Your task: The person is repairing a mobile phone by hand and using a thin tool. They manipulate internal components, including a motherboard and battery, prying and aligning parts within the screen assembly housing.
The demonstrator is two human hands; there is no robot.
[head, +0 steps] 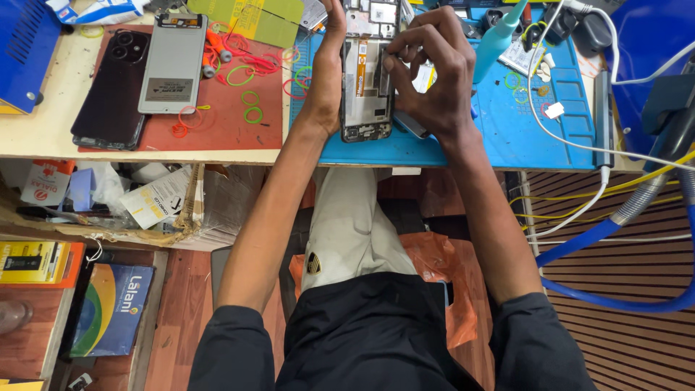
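Under the table point(43, 137), on the left shelf, I see a white carton with a red mark point(45, 181), a yellow-orange box point(36, 262) and a blue booklet point(112, 308). My left hand point(326, 72) stands edge-on, fingers curled along the left side of the opened phone point(367, 80). My right hand point(427, 80) arches over it, fingertips pinched on its right edge. The phone lies on the blue mat point(521, 137), between both hands.
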